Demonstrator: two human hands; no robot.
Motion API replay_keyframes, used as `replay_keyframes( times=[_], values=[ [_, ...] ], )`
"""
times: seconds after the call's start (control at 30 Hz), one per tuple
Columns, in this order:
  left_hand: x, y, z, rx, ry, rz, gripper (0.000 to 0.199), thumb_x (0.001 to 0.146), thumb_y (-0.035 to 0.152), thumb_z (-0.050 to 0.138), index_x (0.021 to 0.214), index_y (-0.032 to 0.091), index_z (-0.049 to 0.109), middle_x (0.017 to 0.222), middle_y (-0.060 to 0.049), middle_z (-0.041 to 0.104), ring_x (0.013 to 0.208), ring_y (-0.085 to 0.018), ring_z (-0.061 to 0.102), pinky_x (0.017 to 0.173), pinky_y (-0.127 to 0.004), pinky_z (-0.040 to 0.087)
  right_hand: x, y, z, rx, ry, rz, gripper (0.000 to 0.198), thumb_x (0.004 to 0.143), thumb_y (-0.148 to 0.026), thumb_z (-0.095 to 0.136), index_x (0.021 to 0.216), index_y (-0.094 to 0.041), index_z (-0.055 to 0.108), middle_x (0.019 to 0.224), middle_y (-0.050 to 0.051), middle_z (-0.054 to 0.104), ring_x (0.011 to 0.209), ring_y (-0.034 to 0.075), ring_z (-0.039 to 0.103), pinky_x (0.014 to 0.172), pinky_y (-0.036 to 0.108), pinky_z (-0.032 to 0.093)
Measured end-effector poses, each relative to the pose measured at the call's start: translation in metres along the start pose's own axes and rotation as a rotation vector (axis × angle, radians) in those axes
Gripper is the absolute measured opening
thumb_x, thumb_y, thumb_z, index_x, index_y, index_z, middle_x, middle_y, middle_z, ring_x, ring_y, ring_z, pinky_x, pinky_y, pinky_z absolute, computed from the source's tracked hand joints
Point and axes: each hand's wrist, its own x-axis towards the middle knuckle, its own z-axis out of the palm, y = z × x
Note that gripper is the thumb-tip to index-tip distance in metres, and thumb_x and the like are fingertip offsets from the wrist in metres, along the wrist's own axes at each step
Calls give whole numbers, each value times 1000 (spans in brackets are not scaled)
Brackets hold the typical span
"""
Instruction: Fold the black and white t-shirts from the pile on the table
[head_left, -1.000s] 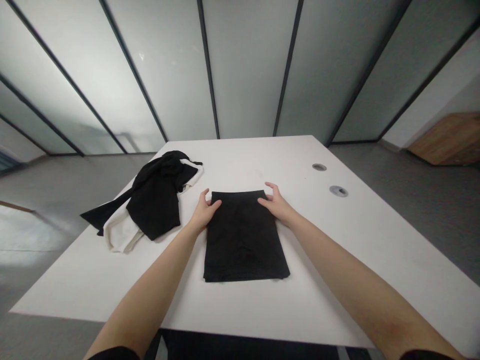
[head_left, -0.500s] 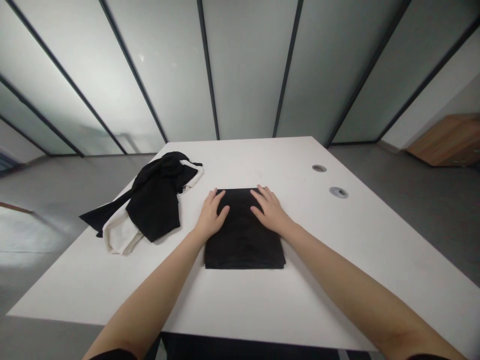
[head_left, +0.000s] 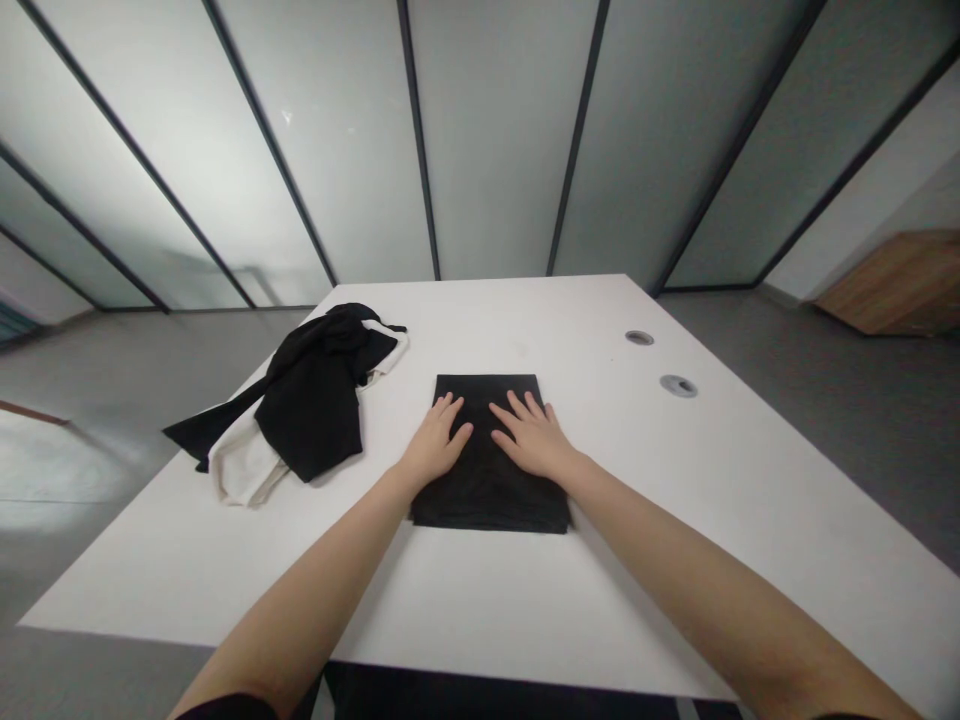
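Observation:
A black garment (head_left: 487, 490), folded into a neat rectangle, lies flat on the white table (head_left: 480, 600) straight in front of me. What kind of garment it is, I cannot tell. On its left side rests my left hand (head_left: 436, 440), fingers spread and palm down. My right hand (head_left: 531, 436) lies on the right side in the same way, fingers apart. Both hands touch the top of the cloth and grip nothing. Between them a strip of the dark fabric shows, and its far edge lies beyond the fingertips.
To the left, a loose heap of black clothing (head_left: 315, 410) lies with a white garment (head_left: 244, 465) partly under it. Two round cable grommets (head_left: 679, 386) sit in the tabletop at right. Frosted glass panels (head_left: 495, 140) stand behind the table, and a wooden cabinet (head_left: 892, 285) at far right.
Both hands have slid a little toward me and inward over the folded garment, leaving its far edge uncovered. The garment's near edge has shifted slightly. The clothing heap is unchanged.

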Motion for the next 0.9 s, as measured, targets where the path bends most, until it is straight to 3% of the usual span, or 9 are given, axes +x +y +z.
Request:
replay_keyframes(
  times=[0.13, 0.3, 0.43, 0.53, 0.67, 0.8, 0.9],
  values=[
    [0, 6, 0, -63, -2, 13, 44, 88, 43, 82, 128, 27, 76, 160, -13, 59, 158, -33, 45, 135, -51, 23, 5, 12, 3, 0, 47, 22, 64, 110, -59, 45, 168, -33, 46, 179, 14, 29, 165, 46, 23, 127, 73, 19],
    [-9, 6, -1, 138, -165, 218, 47, 94, 52, 75, 134, 28, 75, 160, -13, 59, 159, -35, 43, 134, -54, 27, 17, 41, 0, 35, 114, 31, 60, 109, -51, 51, 164, -29, 53, 176, 15, 37, 163, 44, 28, 128, 68, 24],
    [-14, 3, 0, 244, -288, 271, 53, 96, 53, 72, 143, 28, 70, 165, -13, 54, 161, -35, 38, 135, -53, 23, 21, 50, -11, 54, 142, 34, 54, 108, -40, 54, 158, -22, 60, 175, 18, 38, 161, 46, 31, 127, 67, 28],
    [-14, -4, 6, 250, -235, 255, 55, 98, 54, 67, 145, 26, 69, 166, -13, 53, 162, -35, 37, 135, -54, 22, 14, 30, -17, 41, 134, -30, 51, 106, -37, 55, 155, -22, 64, 175, 16, 39, 161, 45, 33, 128, 64, 29],
    [-8, -15, 12, 149, -96, 216, 54, 98, 53, 64, 142, 22, 69, 161, -16, 57, 159, -34, 42, 135, -53, 23, -13, -31, -10, 4, 68, -124, 61, 106, -46, 54, 162, -24, 55, 174, 15, 40, 161, 46, 32, 129, 67, 25],
    [2, -20, 1, -8, -2, 136, 54, 104, 49, 50, 148, 22, 65, 165, -12, 55, 158, -29, 44, 135, -48, 25, -45, -83, 9, 13, -21, -157, 75, 107, -58, 50, 168, -15, 46, 177, 21, 31, 163, 49, 24, 130, 67, 19],
    [8, -21, -10, -57, 79, 120, 53, 108, 48, 41, 147, 22, 66, 160, -11, 60, 154, -27, 49, 134, -46, 27, -55, -95, 12, 21, -65, -141, 78, 107, -66, 45, 169, -20, 44, 180, 20, 23, 165, 49, 18, 129, 71, 16]
  ],
)
